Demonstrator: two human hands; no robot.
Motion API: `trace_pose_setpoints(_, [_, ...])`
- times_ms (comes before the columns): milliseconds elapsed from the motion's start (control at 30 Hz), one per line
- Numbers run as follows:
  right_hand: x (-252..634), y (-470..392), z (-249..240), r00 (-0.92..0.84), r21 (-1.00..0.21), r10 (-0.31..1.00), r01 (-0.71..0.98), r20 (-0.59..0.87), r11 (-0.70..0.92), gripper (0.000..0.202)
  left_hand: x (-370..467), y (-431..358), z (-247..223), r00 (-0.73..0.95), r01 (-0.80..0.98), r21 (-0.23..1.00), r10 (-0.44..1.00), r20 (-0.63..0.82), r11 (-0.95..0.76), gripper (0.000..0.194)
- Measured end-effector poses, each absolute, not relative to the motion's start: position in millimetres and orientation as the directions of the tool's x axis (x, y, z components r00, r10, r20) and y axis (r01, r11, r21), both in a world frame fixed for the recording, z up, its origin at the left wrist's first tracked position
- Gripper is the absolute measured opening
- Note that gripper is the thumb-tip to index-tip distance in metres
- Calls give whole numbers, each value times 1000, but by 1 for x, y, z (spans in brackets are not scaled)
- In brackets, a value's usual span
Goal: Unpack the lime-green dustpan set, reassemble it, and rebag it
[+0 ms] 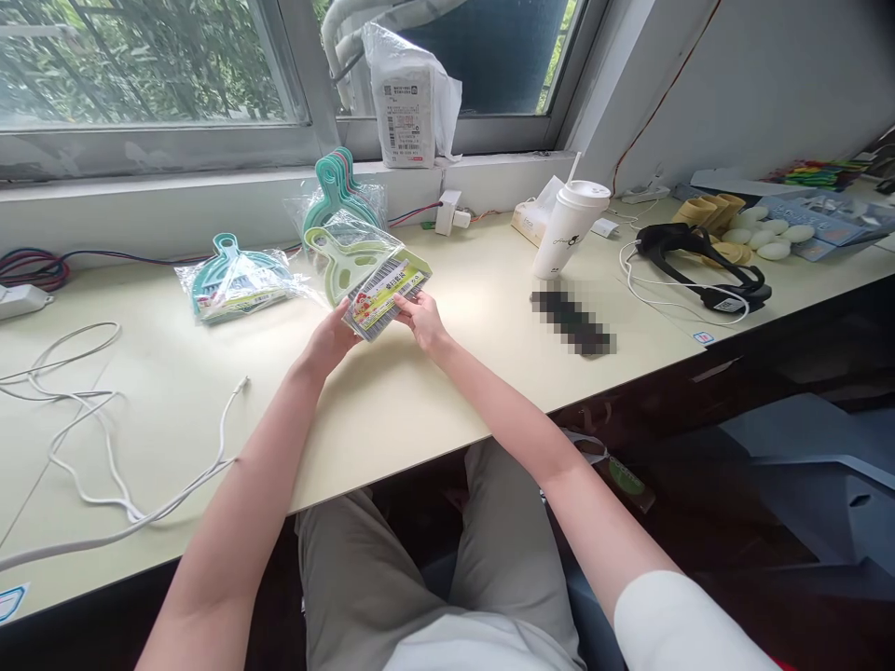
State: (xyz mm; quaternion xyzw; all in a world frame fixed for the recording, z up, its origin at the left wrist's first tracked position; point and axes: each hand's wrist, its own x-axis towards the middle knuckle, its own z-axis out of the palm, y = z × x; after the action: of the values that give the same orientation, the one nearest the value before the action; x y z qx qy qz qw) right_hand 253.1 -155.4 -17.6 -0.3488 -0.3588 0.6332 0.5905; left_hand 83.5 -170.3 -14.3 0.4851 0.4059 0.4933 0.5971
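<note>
Between both hands is a light green mini dustpan and brush set [356,266] in a clear plastic bag, tilted above the table with its handle pointing to the window. A printed label card with stripes covers its near end. My left hand [330,340] grips the near left corner. On the right edge, my right hand [423,321] pinches the set by the label. A teal dustpan set [241,280] in a bag lies to the left. Behind the held set, several bagged teal sets [340,186] lean against the wall under the window.
White cables [90,401] lie on the left of the table. To the right stand a white cup with a straw [568,228], a tissue box [530,222] and a black headset [699,266]. A bagged box [406,116] stands on the windowsill. Pale egg shapes [773,238] are farther right.
</note>
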Motion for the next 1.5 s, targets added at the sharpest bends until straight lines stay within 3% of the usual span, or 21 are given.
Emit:
trace_pose_setpoints(100, [254, -155, -16, -112, -884, 993, -461, -23, -73, 10, 82, -168, -13, 70, -195, 979, 995, 74, -59, 48])
trace_pose_setpoints(200, [255, -156, -15, -144, -893, 989, -442, -21, -83, 13, 78, -167, -14, 27, -156, 987, 998, 53, -48, 45])
trace_pose_setpoints(367, [258, -155, -16, -124, -889, 992, -457, 25, -35, 13, 77, -172, -15, 214, -137, 986, 975, -62, 93, 51])
trace_pose_setpoints(500, [259, -151, -19, -50, -859, 998, -512, 44, 13, 12, 83, -173, -16, 326, -263, 961, 945, 9, 82, 53])
trace_pose_setpoints(633, [259, -148, -23, -79, -847, 996, -532, 50, 1, 16, 85, -165, -20, 97, -445, 885, 975, 201, -138, 46])
trace_pose_setpoints(767, [255, -150, -27, -107, -863, 992, -505, 72, 8, 27, 87, -160, -26, -64, -440, 861, 965, 253, -255, 54])
trace_pose_setpoints(1067, [250, -148, -31, 57, -853, 991, -505, 120, 133, 43, 108, -168, -37, 9, -454, 874, 981, 196, -171, 56])
trace_pose_setpoints(1500, [250, -149, -29, 62, -876, 983, -447, 172, 181, 66, 110, -171, -34, 22, -374, 895, 962, 272, -244, 70])
